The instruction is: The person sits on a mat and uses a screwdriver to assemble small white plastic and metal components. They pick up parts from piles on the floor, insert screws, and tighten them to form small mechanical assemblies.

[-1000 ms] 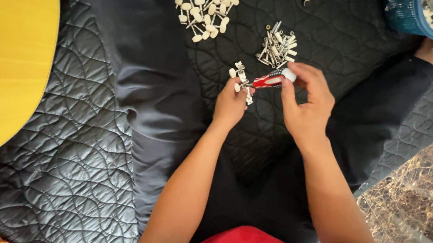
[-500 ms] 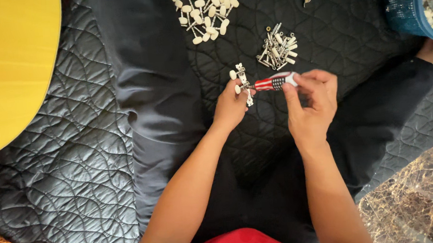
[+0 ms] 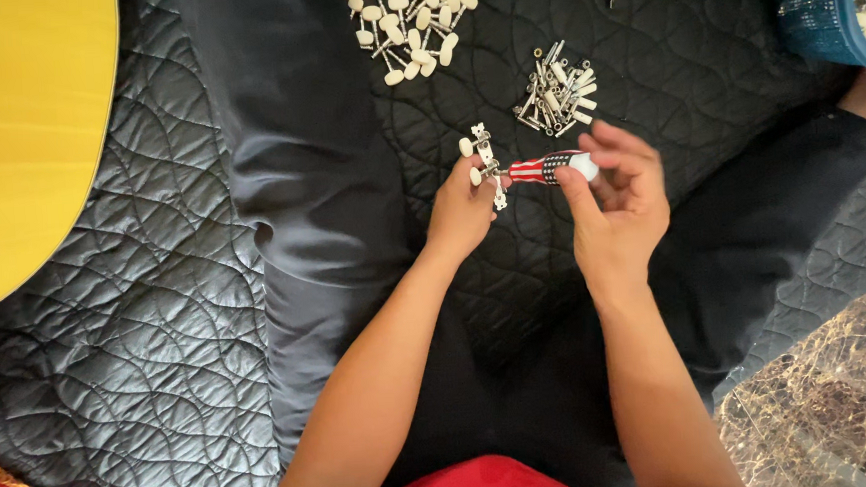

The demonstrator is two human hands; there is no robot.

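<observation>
My left hand [image 3: 461, 210] grips a small metal strip with white-knobbed tuning pegs [image 3: 482, 160], held upright above the dark quilted cloth [image 3: 157, 321]. My right hand [image 3: 619, 202] holds a short screwdriver [image 3: 547, 169] with a red, white and dark patterned handle, lying sideways with its tip against the peg strip. My fingers pinch the white end of the handle.
A pile of white-knobbed pegs [image 3: 410, 24] lies at the top centre, a smaller heap of metal parts [image 3: 554, 96] just above my hands. A blue mesh basket [image 3: 834, 8] sits top right, a yellow guitar body [image 3: 16, 139] at left. Marble floor [image 3: 843, 389] shows bottom right.
My right fingers have shifted around the screwdriver handle, turning it. Both hands stay in nearly the same place.
</observation>
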